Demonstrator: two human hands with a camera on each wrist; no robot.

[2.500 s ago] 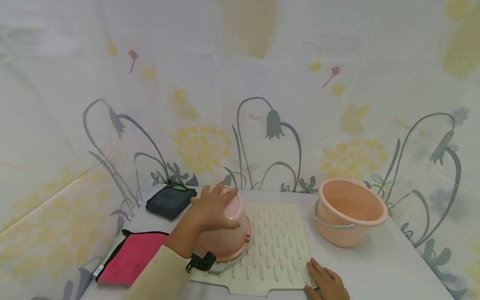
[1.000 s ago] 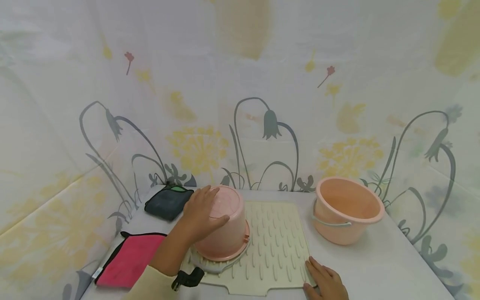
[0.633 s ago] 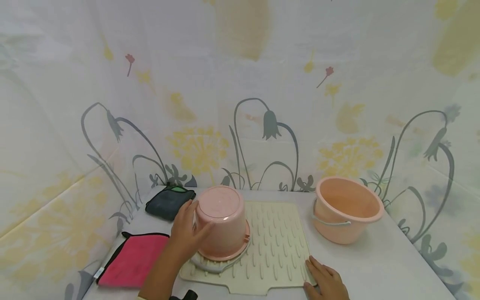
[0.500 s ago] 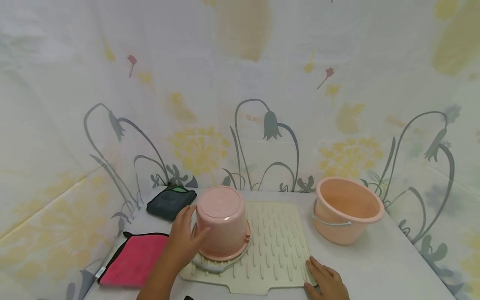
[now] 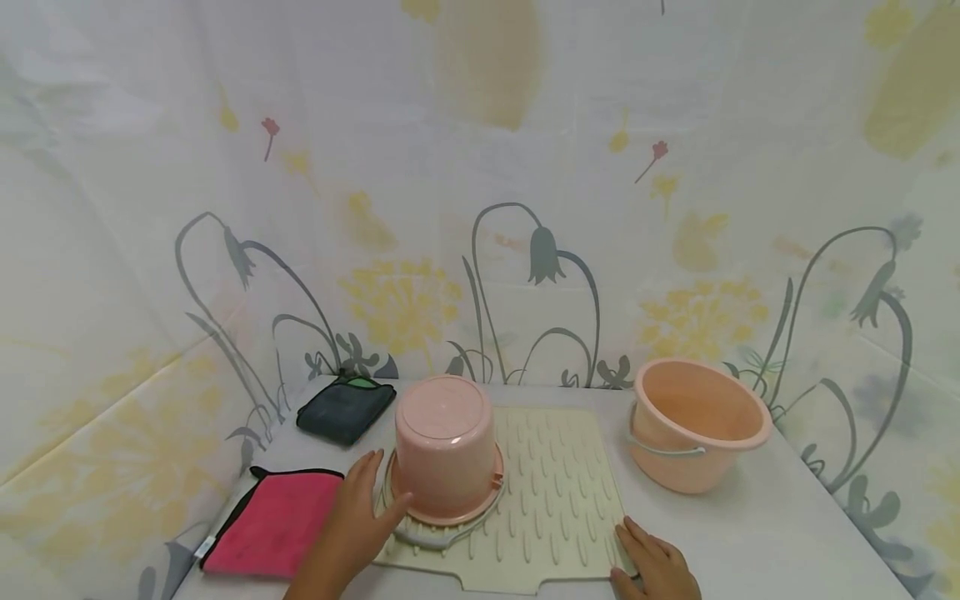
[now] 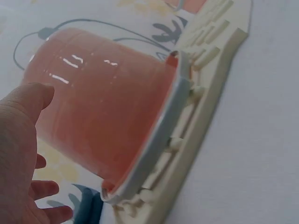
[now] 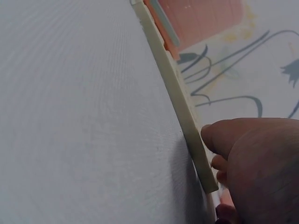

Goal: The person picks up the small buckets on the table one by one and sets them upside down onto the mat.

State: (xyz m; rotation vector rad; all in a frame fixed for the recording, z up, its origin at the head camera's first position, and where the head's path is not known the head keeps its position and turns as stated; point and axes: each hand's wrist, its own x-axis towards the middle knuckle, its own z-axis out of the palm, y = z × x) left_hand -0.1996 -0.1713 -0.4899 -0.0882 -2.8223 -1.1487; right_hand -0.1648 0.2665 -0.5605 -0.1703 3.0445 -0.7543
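Observation:
A pink bucket point(image 5: 446, 450) stands upside down on the left part of a cream draining board point(image 5: 558, 492) with rows of raised pegs. Its grey handle point(image 5: 431, 540) lies around the rim at the front. My left hand point(image 5: 356, 517) is at the bucket's lower left side, thumb and fingers spread. In the left wrist view a gap shows between the fingers and the bucket wall; whether the thumb touches it I cannot tell. At the board's front right corner rests my right hand point(image 5: 654, 565), fingers extended along the edge. Its thumb point(image 7: 216, 135) lies against the board's edge.
An upright peach bucket point(image 5: 697, 425) with a pale handle stands to the right of the board. Further left lie a pink zippered pouch point(image 5: 273, 523) and a dark pouch point(image 5: 345, 410) with a green patch. A flower-patterned curtain point(image 5: 420, 167) hangs behind the white table point(image 5: 750, 542).
My left hand has come off the top of the upturned bucket and moved down its left side toward me. The right hand stays at the board's corner. The bucket has not visibly moved.

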